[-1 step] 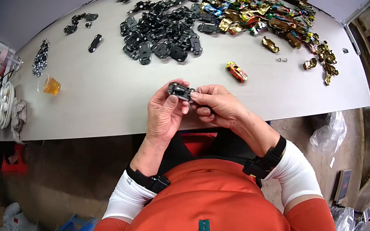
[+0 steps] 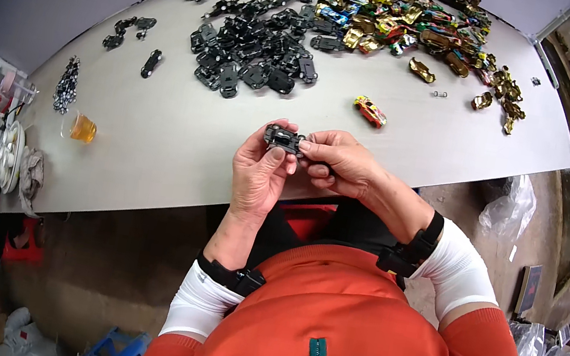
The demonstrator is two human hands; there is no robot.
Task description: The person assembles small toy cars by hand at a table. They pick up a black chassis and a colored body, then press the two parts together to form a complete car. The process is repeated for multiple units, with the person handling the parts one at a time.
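Observation:
Near the table's front edge, my left hand (image 2: 258,177) is closed around a black toy car chassis (image 2: 283,139), its thumb pressed along the near side. From the right, my right hand (image 2: 341,163) pinches the chassis's right end between thumb and forefinger. Something dark shows beneath the curled right fingers, too hidden to name. Beyond my hands lies a red and yellow toy car (image 2: 370,111). A large heap of black chassis (image 2: 258,51) sits farther off, and one chassis (image 2: 151,64) lies alone to its left.
Shiny gold and coloured car bodies (image 2: 396,22) are piled at the back right. Small wheel-and-axle parts (image 2: 66,85) form a heap at left, near a cup of amber drink (image 2: 83,129). Dishes (image 2: 12,156) and a cloth (image 2: 31,179) sit by the left edge. A plastic bag (image 2: 510,206) hangs beyond the right edge.

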